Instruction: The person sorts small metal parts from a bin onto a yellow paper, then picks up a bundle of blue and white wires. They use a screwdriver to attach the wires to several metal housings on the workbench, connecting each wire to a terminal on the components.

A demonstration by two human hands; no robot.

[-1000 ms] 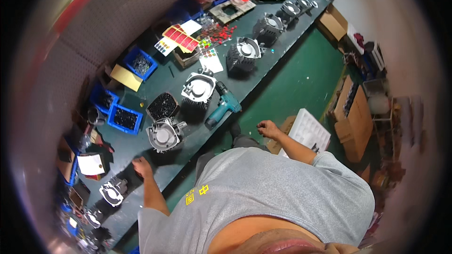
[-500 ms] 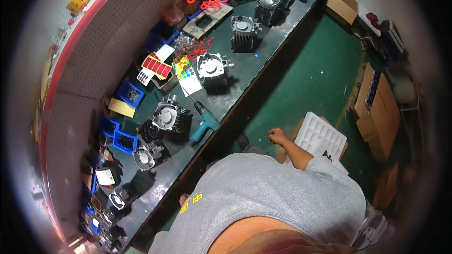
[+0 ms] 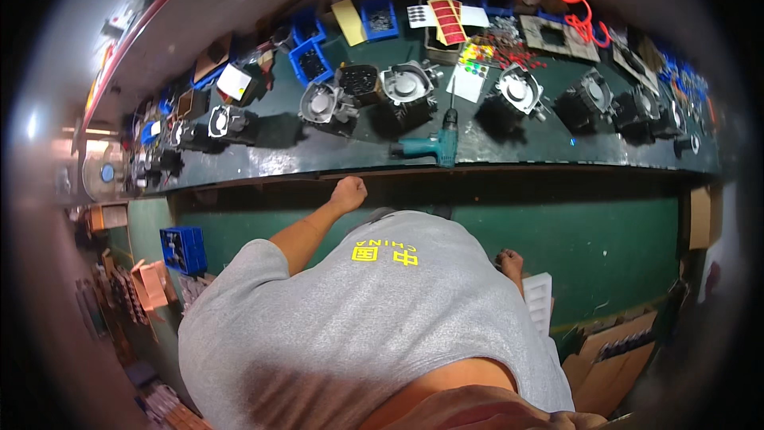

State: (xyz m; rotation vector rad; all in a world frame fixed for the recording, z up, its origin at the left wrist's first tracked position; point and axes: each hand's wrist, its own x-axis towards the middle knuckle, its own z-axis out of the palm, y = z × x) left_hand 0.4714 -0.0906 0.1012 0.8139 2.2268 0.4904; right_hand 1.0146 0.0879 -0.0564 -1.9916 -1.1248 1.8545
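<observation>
**Two hands low, workbench loaded**

The left hand (image 3: 348, 192) is clenched into a loose fist just below the front edge of the dark green workbench (image 3: 334, 161), touching nothing that shows. The right hand (image 3: 508, 261) hangs lower, at the top of a white tray (image 3: 539, 299) near the green floor; whether it grips the tray cannot be told.

On the bench, one teal cordless drill (image 3: 434, 146) lies at the front edge, right of the left hand. Behind it stand about six round metal motor housings (image 3: 406, 85) in a row along the bench. Three blue bins (image 3: 310, 64) sit toward the back edge, beside one sheet of red stickers (image 3: 448, 21). One red coiled hose (image 3: 578, 0) hangs over the right end. The person's grey shirt (image 3: 358, 326) hides the floor below.
</observation>
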